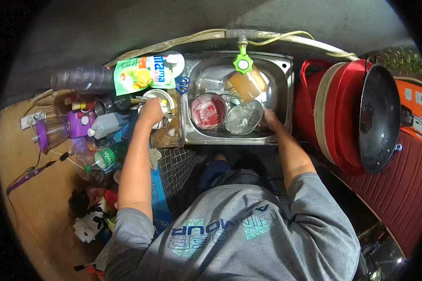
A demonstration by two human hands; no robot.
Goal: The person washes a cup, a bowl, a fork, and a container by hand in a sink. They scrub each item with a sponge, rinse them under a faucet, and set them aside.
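My left hand [151, 112] is closed at a white bowl [163, 97] left of the sink, beside what looks like a bundle of thin utensils [139, 99]; whatever it grips is hidden. Inside the metal sink [239, 139], my right hand [270, 119] is low at the right, close to a clear bowl [244, 117]. Its fingers are mostly out of sight. A red bowl [208, 111] with white suds sits left of the clear one. Behind them, under the green tap [242, 63], lies a brownish-yellow container [248, 85].
A green-and-white soap pouch [143, 75] stands behind my left hand. Bottles, a purple blender [79, 122] and a grey jug [107, 125] crowd the left. Right of the sink are a large red tub [340, 140] and a dark wok [380, 117].
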